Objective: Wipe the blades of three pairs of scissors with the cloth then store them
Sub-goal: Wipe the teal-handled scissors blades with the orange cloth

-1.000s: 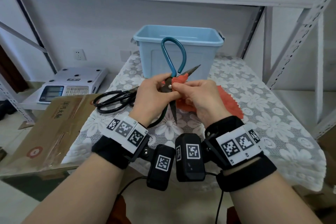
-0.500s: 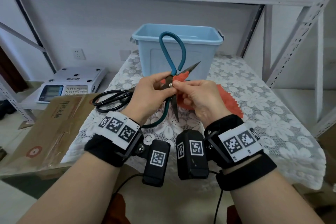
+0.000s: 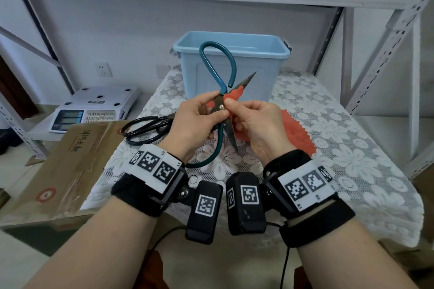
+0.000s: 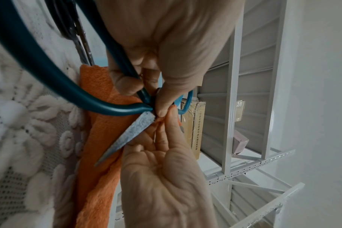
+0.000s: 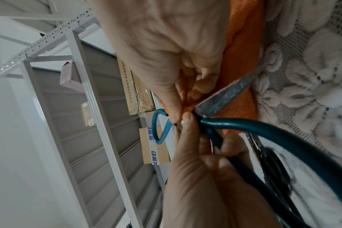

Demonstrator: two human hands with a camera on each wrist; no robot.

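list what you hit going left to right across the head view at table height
weighing scale → cardboard box → black scissors → left hand → teal-handled scissors → right hand → orange cloth → shelf upright

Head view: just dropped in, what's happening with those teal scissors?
The left hand holds the teal scissors open at the pivot, above the table. The right hand pinches the orange cloth against one blade near the pivot. Black scissors lie on the table; the blue bin stands behind.
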